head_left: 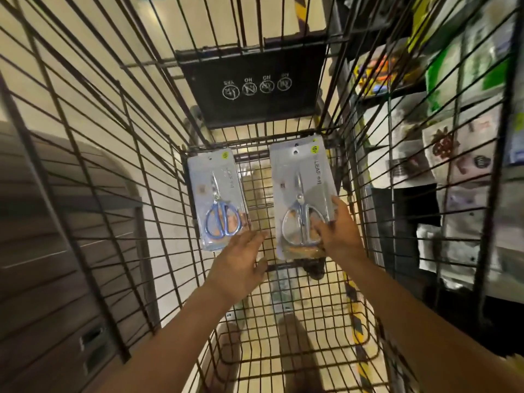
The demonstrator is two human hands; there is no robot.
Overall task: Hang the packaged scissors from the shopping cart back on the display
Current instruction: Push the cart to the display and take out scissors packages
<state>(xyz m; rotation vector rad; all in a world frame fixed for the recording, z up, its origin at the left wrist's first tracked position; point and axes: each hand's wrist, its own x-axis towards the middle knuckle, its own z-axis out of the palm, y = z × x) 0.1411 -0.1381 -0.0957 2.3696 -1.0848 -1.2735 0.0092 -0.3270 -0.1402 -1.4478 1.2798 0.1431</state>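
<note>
Two packs of scissors sit in the shopping cart (158,222), seen from the head camera. The right hand (337,231) has its grip pinched on the lower edge of the right pack (300,177), tilting it up off the wire floor. The left hand (241,253), fingers spread and holding nothing, reaches beside the left pack (215,191) with blue handles. Pickup is the step in hand, I judge; next comes lifting clear toward the display (459,154) at right (its hooks are too blurred to see).

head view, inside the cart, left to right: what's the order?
Blue-handled scissors pack → left hand → silver-handled scissors pack → right hand, which grips that pack → display shelves outside the cart.
</note>
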